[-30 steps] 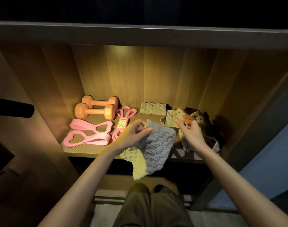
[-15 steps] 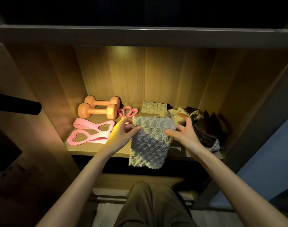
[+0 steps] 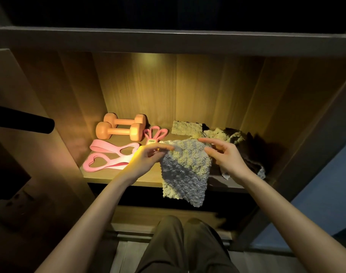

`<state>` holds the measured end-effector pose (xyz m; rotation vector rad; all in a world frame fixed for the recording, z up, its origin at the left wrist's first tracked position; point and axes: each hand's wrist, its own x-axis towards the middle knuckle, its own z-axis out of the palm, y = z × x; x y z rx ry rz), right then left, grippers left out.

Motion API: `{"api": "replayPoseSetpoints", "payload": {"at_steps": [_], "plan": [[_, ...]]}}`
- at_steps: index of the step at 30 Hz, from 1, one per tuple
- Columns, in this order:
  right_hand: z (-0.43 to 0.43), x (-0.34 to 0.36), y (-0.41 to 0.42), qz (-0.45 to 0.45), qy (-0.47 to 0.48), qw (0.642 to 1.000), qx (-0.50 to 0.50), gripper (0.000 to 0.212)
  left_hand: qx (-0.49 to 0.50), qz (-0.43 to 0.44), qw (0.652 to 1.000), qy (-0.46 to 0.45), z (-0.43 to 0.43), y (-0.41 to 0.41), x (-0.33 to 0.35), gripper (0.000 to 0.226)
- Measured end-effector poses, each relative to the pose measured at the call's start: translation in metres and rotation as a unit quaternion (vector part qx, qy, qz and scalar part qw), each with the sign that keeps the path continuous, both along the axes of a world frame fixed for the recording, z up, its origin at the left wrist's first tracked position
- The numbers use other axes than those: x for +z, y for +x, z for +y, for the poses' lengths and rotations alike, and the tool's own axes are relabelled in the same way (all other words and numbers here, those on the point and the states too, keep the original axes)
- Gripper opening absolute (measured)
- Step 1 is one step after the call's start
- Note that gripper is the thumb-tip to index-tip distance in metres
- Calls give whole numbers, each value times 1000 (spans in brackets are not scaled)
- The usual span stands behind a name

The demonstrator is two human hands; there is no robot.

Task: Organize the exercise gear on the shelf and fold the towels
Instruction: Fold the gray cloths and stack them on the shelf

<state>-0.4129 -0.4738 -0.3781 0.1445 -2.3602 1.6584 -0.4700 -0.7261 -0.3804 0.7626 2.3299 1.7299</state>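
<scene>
Left hand (image 3: pixel 146 160), right hand (image 3: pixel 227 158) pinching towel (image 3: pixel 184 170) top, hanging lengthwise down

We are finding open height under the upper board (image 3: pixel 168 40); dumbbells (image 3: pixel 119 131) and pink bands (image 3: pixel 109 157) are filling the left of the shelf (image 3: pixel 101 176), crumpled towels (image 3: pixel 219 134) its right, a hanging towel (image 3: pixel 184 170) curtaining the middle.
</scene>
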Motion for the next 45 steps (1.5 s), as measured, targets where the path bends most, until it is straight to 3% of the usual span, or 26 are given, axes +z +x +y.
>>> {"api": "replayPoseSetpoints", "payload": {"at_steps": [3,6,9,14,21,23,27,30,32,33,35,37,42,45], "plan": [[-3,1,-1,-13,-41,999,-15,23,-17,1,998,-54,0,2,1,24],[-2,1,-2,-33,-10,999,-4,21,11,29,998,-60,3,1,-2,30],[3,1,-1,-50,50,997,42,40,45,63,995,-70,4,-1,-3,37],[2,-5,-1,-18,108,994,-12,52,110,92,983,-115,3,-7,-4,42],[8,-1,-9,20,185,978,-100,35,164,140,971,-101,2,-19,-4,8],[12,7,-15,25,189,976,-106,35,158,134,973,-103,3,-29,2,9],[13,29,-29,30,197,973,-119,38,100,106,977,-158,15,-44,13,45],[15,41,-38,23,186,976,-110,29,93,50,973,-207,25,-47,11,96],[15,47,-41,18,193,976,-103,24,81,12,984,-160,30,-44,9,126],[16,48,-41,16,196,975,-100,24,62,18,992,-112,31,-44,9,125],[16,49,-41,13,200,975,-91,24,18,67,996,-63,30,-44,8,97],[16,47,-42,6,215,973,-80,25,24,115,987,-110,27,-46,4,69],[19,37,-54,-82,295,951,-47,30,106,202,954,-195,27,-63,-1,35],[14,41,-61,-133,178,974,-45,29,155,264,926,-219,32,-70,11,29]]}}
